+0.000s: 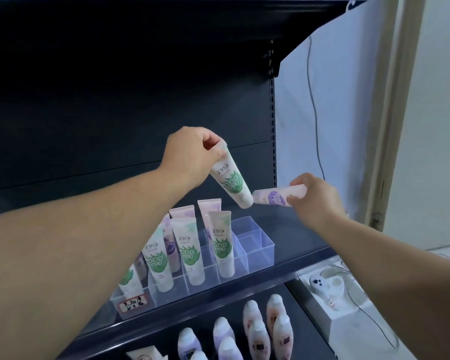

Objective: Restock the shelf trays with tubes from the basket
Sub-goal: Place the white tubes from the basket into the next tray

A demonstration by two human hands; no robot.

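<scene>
Dark shelving (pixel 130 94) carried clear trays (pixel 260 253), most slots filled, the rightmost two empty. My left hand (pixel 190 158) pinched a green tube (pixel 231 183) above them; my right hand (pixel 316 200) clasped a purple tube (pixel 277 197) alongside.

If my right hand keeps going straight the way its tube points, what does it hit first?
Probably the lower end of the green tube in the left hand; the tip of the purple tube looks almost against it, though depth is unclear.

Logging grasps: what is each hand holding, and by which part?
Left hand pinches the green tube by its upper end; right hand grips the purple tube by its right end.
</scene>
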